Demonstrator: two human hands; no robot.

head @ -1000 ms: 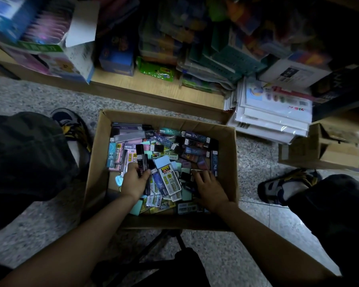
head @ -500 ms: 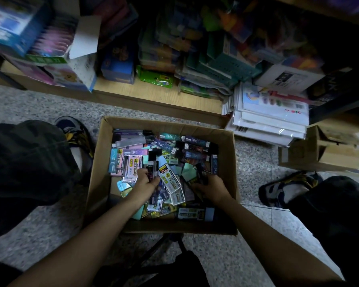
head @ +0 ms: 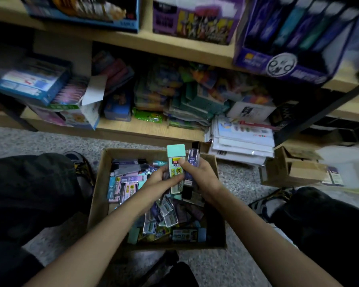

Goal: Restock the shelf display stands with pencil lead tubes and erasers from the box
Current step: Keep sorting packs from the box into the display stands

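Both hands are up over the cardboard box [head: 97, 193], with the stock bunched between them. The left hand [head: 157, 183] has its fingers curled round the lower half of the mint-capped lead tube [head: 175, 154]. The right hand [head: 203, 179] pinches the dark purple lead tube [head: 193, 160] just beside it, its thumb resting on the mint tube's label. Motion blur hides whether the left fingers also trap something darker behind.

The main risk is the shared grip. Two slim, smooth cases are held side by side, and if either hand lets go before the other has a firm hold, one could slip out. Straight below the hands it would only fall back into the loose heap of tubes and erasers. Once the hands travel forward toward the shelf [head: 133, 129], a dropped tube would land on the floor beyond the box's far rim. The cap could also pop off, scattering leads.
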